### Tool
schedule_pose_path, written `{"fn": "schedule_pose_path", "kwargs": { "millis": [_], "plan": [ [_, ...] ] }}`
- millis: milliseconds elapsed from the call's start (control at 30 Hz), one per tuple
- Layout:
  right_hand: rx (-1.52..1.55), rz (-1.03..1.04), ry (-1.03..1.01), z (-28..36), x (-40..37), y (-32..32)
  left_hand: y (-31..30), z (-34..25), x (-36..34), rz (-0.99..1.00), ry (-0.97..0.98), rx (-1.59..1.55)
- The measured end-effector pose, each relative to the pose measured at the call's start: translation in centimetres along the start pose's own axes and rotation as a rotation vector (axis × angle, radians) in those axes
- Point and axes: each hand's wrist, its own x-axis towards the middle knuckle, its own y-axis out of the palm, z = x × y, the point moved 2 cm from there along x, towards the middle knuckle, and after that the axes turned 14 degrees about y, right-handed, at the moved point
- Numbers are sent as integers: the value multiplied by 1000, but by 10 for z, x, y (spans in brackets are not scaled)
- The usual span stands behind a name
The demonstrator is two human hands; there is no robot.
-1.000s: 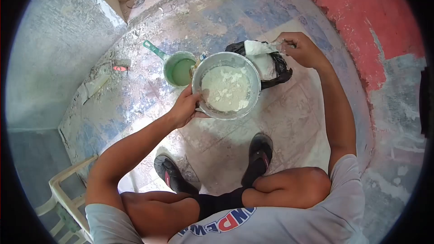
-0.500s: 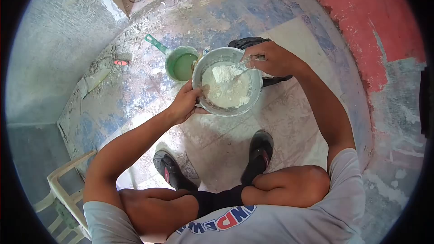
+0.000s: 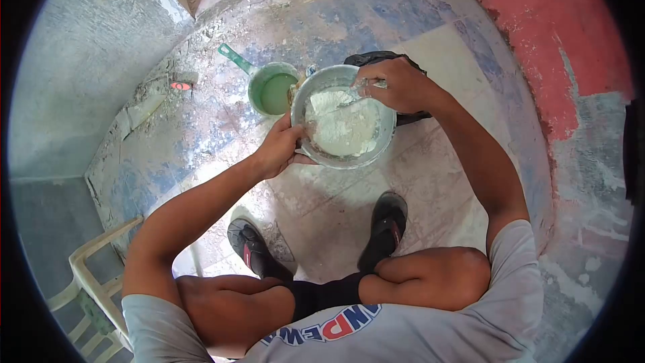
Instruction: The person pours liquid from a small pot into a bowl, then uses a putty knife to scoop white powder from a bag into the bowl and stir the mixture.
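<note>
My left hand (image 3: 281, 149) grips a round grey bowl (image 3: 386, 136) by its left side, thumb at the rim and fingers underneath. Pale, whitish powder (image 3: 346, 131) fills its bottom, looking partly damp and lumpy. Over the bowl's upper right rim, my right hand (image 3: 396, 86) is closed around the handle of what looks like a putty knife (image 3: 329, 101). Its powder-coated blade rests in the mix, and the handle is mostly hidden by my fingers. A green long-handled dipper (image 3: 254, 97) with cloudy liquid stands just left of the bowl.
A black plastic bag (image 3: 386, 58) lies behind the bowl, partly under my right hand. Near the left wall is a small red object (image 3: 180, 86). A cream plastic chair (image 3: 101, 249) stands at lower left. My sandalled feet (image 3: 390, 218) are below the bowl on the stained floor.
The bowl sits slightly farther right and higher in view. The blade has shifted within the powder, and the heap on it looks lower and more spread. Both hands keep their hold.
</note>
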Motion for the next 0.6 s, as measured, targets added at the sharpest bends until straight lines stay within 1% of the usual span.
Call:
{"fn": "schedule_pose_path", "kwargs": {
  "millis": [33, 100, 233, 300, 367, 433, 567, 600],
  "plan": [
    [1, 0, 0, 0, 0, 2, -1, 1, 1, 2, 3, -2],
    [-22, -76, -20, 1, 1, 5, -1, 2, 2, 4, 5, -4],
    [-30, -107, -85, -2, 4, 7, 2, 0, 1, -6, -8, 11],
    [-17, -190, -52, -3, 2, 0, -1, 1, 1, -17, -4, 11],
    [-34, -196, -51, -4, -2, -10, -5, 5, 3, 32, -1, 7],
    [-45, -114, 100, -7, -6, -16, -4, 3, 2, 6, 2, -1],
    [-24, -232, 37, -28, -9, -18, -3, 0, 2, -24, -5, 0],
    [-53, -223, 54, -25, -12, -20, -2, 0, 2, -33, 10, 1]
  ]
}}
